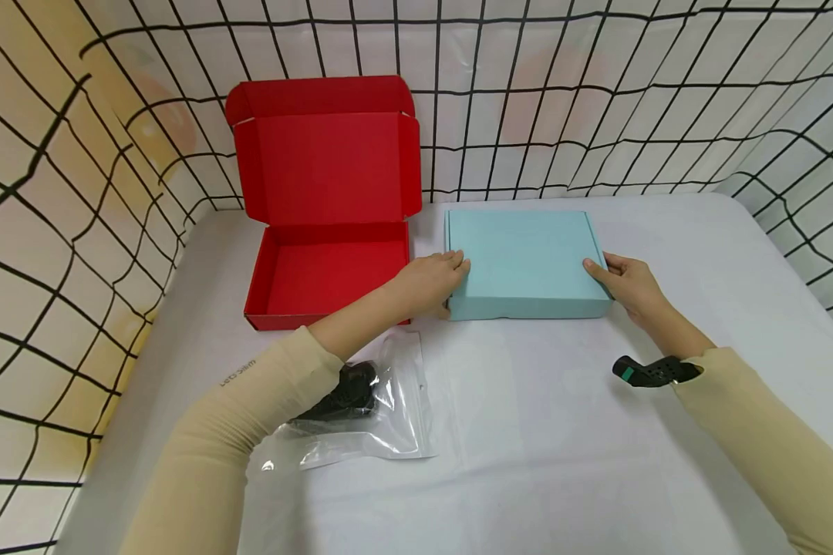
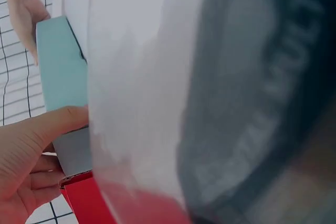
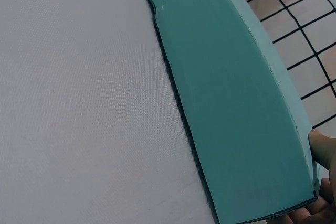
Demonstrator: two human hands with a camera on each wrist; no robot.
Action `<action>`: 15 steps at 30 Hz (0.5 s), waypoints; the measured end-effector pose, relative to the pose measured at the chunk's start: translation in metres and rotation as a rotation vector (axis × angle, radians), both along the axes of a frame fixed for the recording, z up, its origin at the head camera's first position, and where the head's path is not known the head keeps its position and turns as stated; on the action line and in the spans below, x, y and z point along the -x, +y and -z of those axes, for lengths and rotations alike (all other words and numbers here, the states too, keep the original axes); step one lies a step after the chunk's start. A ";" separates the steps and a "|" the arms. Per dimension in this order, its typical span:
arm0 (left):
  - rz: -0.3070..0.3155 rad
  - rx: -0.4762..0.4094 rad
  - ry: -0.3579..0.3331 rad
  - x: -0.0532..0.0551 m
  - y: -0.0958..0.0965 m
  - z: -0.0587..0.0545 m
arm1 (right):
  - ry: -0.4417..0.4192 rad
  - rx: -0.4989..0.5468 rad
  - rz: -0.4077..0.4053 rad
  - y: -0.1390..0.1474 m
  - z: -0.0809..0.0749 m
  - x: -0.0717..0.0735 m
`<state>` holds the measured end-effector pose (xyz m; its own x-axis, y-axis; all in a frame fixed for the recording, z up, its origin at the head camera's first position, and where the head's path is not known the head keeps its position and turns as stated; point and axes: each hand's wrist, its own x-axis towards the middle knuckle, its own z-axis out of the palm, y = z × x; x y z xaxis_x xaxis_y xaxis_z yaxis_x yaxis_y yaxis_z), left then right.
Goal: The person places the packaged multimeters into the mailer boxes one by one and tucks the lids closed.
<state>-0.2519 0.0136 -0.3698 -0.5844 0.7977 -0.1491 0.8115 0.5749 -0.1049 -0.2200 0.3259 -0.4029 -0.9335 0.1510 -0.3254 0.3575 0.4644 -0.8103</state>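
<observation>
A closed light blue cardboard box (image 1: 524, 266) lies flat on the white table. My left hand (image 1: 426, 284) holds its left side, with the fingers on the top edge. In the left wrist view the thumb of that left hand (image 2: 31, 156) presses on the front of the box (image 2: 63, 72). My right hand (image 1: 632, 287) grips the right side, thumb on top. The right wrist view shows the right hand (image 3: 326, 156) at the box's near end, fingers partly hidden beneath the edge (image 3: 226, 93).
An open red box (image 1: 333, 266) with its lid raised stands just left of the blue one. A clear zip bag (image 1: 406, 420) with a black item (image 1: 354, 391) inside lies in front of it, partly under my left sleeve. Black wire grid panels (image 1: 482, 92) border the table.
</observation>
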 end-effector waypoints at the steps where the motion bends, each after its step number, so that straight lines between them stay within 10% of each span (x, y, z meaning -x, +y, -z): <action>1: 0.001 0.007 0.008 -0.001 0.000 0.000 | 0.001 -0.001 0.002 0.000 0.000 0.000; 15: 0.075 -0.016 0.160 -0.002 -0.003 0.016 | -0.014 -0.019 0.006 -0.002 -0.001 0.001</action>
<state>-0.2497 0.0103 -0.3855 -0.5380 0.8417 -0.0460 0.8260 0.5156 -0.2278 -0.2205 0.3241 -0.4021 -0.9279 0.1630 -0.3354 0.3717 0.4772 -0.7963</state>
